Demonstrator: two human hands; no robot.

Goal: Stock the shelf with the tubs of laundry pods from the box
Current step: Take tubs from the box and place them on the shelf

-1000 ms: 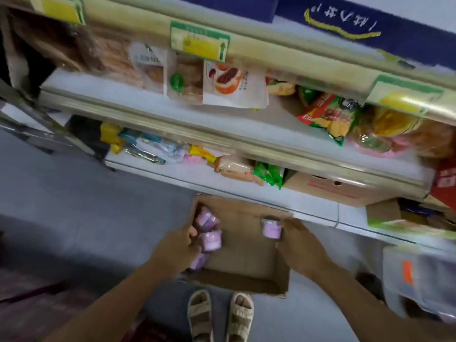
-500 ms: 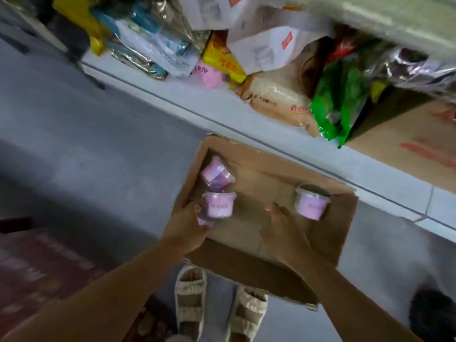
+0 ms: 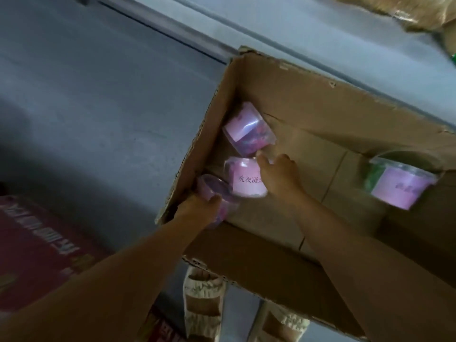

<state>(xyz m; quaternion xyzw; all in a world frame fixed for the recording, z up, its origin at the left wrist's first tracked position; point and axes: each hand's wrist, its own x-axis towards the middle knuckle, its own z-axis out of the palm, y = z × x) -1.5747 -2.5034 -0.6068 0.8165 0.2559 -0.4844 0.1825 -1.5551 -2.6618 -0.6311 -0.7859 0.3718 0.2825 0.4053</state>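
Low at frame centre, inside the box (image 3: 308, 107), left grip (image 3: 197, 211) curls round one tub (image 3: 212, 191); right grip (image 3: 278, 174), fingers spread, reaches onto a second tub (image 3: 244, 178) for lifting out.

Dim, soft, motion-blurred, wide-angle skew.

The left hand (image 3: 199, 208) covers most of the nearest tub (image 3: 213, 191) in the box (image 3: 308, 99); the right hand (image 3: 276, 176) hides the middle tub's (image 3: 243, 180) label end; the far-right tub's (image 3: 399, 186) print is blurred; the box's near-right corner runs off frame.
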